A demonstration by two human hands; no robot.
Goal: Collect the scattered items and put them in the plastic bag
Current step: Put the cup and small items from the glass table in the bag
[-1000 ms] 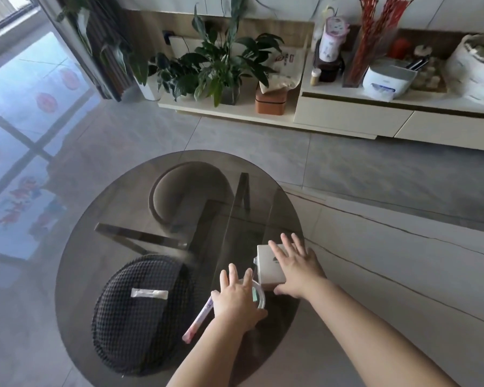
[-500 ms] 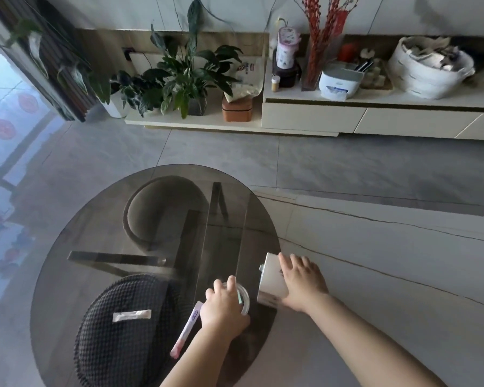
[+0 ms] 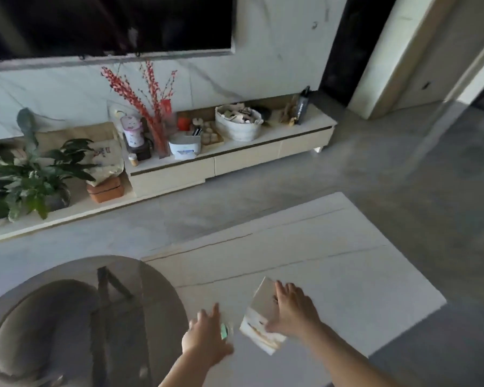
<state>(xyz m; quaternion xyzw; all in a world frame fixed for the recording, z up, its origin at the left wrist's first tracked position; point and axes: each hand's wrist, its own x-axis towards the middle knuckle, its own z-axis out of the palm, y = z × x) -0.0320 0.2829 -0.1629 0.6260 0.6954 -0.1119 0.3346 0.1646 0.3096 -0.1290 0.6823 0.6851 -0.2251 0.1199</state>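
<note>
Since lifted off table, apparently: box (image 3: 263, 314).

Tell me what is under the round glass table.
Through the round glass table a grey padded stool and dark frame bars show. The left hand and forearm cover the near edge; whatever lies below there is hidden.

Motion blur smears both hands, so the left hand (image 3: 206, 335) hides nearly all of a small clear ring-shaped thing with a green patch (image 3: 224, 331), the right hand (image 3: 294, 312) covers one side of the tilted white rectangular box (image 3: 259, 317), and the picture's lower edge cuts the round smoked-glass table (image 3: 76, 317).
</note>
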